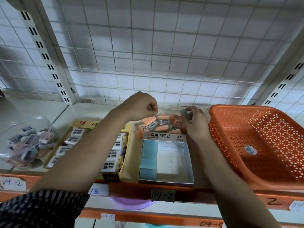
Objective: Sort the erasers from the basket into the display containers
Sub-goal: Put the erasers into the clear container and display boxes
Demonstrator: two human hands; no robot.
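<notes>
A pile of loose orange and grey-blue erasers (162,124) lies on the shelf behind a silver display box (189,163). A column of blue erasers (148,159) fills the box's left side; its right side shows bare bottom. My left hand (139,106) hovers over the pile with fingers curled, pinching the tip of an orange eraser (148,120). My right hand (195,122) is at the pile's right edge and grips a grey-blue eraser (185,113) between thumb and fingers. The orange basket (230,134) stands at the right with no erasers visible in it.
A yellow box (126,173) of white 2B erasers sits left of the silver box, partly under my left forearm. A clear round tub (47,127) of grey and pink items is at the far left. A wire grid backs the shelf. Labels line the orange shelf edge (164,195).
</notes>
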